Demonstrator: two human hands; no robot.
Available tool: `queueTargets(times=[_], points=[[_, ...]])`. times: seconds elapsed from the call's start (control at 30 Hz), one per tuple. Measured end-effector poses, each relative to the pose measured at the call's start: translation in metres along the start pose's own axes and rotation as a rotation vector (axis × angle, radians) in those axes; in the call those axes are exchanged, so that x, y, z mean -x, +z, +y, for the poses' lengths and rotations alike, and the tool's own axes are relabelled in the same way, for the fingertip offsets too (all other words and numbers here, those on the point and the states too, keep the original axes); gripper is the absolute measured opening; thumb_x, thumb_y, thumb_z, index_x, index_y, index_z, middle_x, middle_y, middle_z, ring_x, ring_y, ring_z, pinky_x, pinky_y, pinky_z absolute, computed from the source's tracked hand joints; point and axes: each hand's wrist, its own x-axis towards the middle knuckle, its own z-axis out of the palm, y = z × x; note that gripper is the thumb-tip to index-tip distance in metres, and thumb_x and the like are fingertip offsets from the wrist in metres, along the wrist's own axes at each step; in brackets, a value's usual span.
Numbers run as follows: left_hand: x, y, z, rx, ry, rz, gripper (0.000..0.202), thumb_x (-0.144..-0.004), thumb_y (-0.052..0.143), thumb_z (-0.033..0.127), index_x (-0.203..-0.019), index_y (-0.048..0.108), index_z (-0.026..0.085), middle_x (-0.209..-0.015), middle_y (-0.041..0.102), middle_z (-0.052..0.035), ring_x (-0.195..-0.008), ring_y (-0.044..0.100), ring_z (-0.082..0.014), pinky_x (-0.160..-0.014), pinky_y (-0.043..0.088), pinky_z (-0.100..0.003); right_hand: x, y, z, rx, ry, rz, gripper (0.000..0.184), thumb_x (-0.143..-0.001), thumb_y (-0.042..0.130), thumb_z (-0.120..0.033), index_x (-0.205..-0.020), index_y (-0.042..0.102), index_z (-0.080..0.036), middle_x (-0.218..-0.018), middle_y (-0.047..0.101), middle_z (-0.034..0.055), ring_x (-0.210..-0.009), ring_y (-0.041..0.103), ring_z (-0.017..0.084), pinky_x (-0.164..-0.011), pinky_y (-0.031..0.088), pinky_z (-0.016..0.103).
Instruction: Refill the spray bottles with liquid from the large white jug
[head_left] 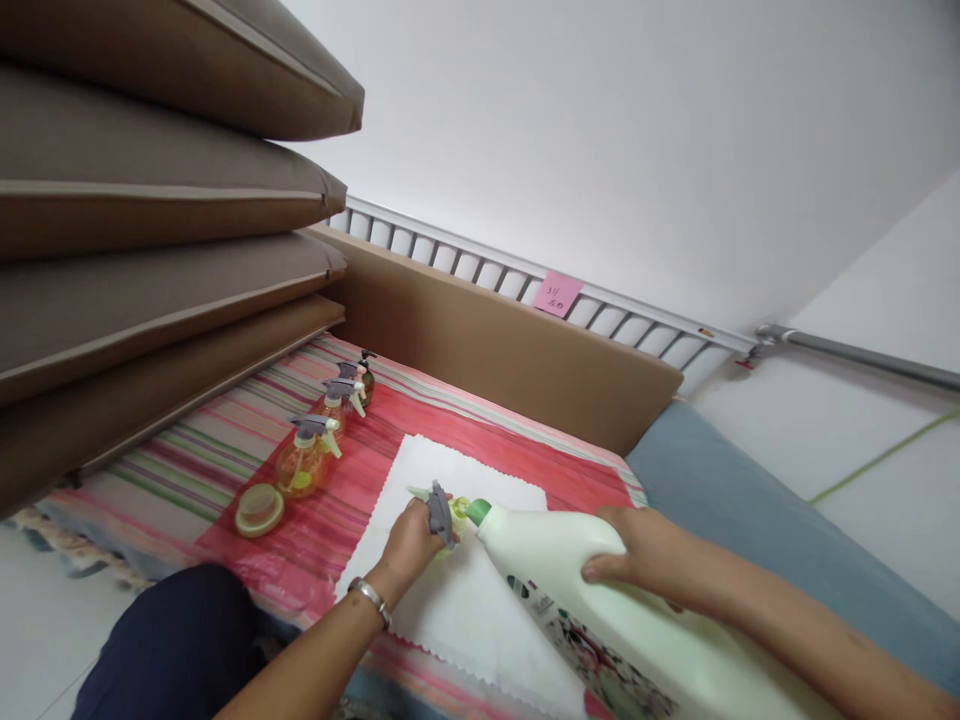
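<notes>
A grey trigger spray head point(440, 512) is pinched in my left hand point(409, 545), which wears a metal band at the wrist. Right behind it shows a small clear yellow bottle point(459, 510), mostly hidden by the hand; whether my fingers also hold it, I cannot tell. My right hand point(626, 550) is closed round the handle of a big pale green detergent jug point(547, 545). The jug lies tilted, its green tip point(478, 512) at the small bottle's mouth. A white cloth point(495, 620) with a scalloped edge is spread beneath them.
Several spray bottles point(301, 470) stand in a row at the left on red film over a striped cloth point(202, 440). Near them lies a round lidded tub point(259, 510). Stacked brown cushions point(165, 215) rise at the left. Behind is a brown board point(487, 340) with a pink note point(558, 293).
</notes>
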Motion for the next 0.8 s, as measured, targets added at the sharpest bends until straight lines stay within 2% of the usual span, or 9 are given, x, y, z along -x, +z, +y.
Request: queueTargets(times=[0.23,0.8], points=[[0.0010,-0.0009,0.0019,0.007,-0.002,-0.008,0.050,-0.061,0.070,0.023,-0.110,0.062,0.015,-0.091,0.063,-0.0044,-0.081,0.060,-0.0200,-0.076,0.047,-0.031,-0.0026,-0.0005,-0.0015,0.022,0.015,0.000,0.028,-0.067,0.064,-0.030,-0.089,0.058,-0.013,-0.086,0.066,0.0120,-0.064,0.065,0.023,-0.027,0.035,0.019],[-0.0001,0.0009,-0.0027,0.031,0.000,0.004,0.052,-0.060,0.073,0.024,-0.111,0.062,0.017,-0.093,0.065,-0.0047,-0.084,0.060,-0.0212,-0.077,0.047,-0.031,-0.0023,-0.0001,-0.0011,0.039,0.016,-0.005,0.029,-0.068,0.062,-0.031,-0.091,0.057,-0.014,-0.088,0.066,0.0125,-0.065,0.066,0.023,-0.028,0.036,0.019]])
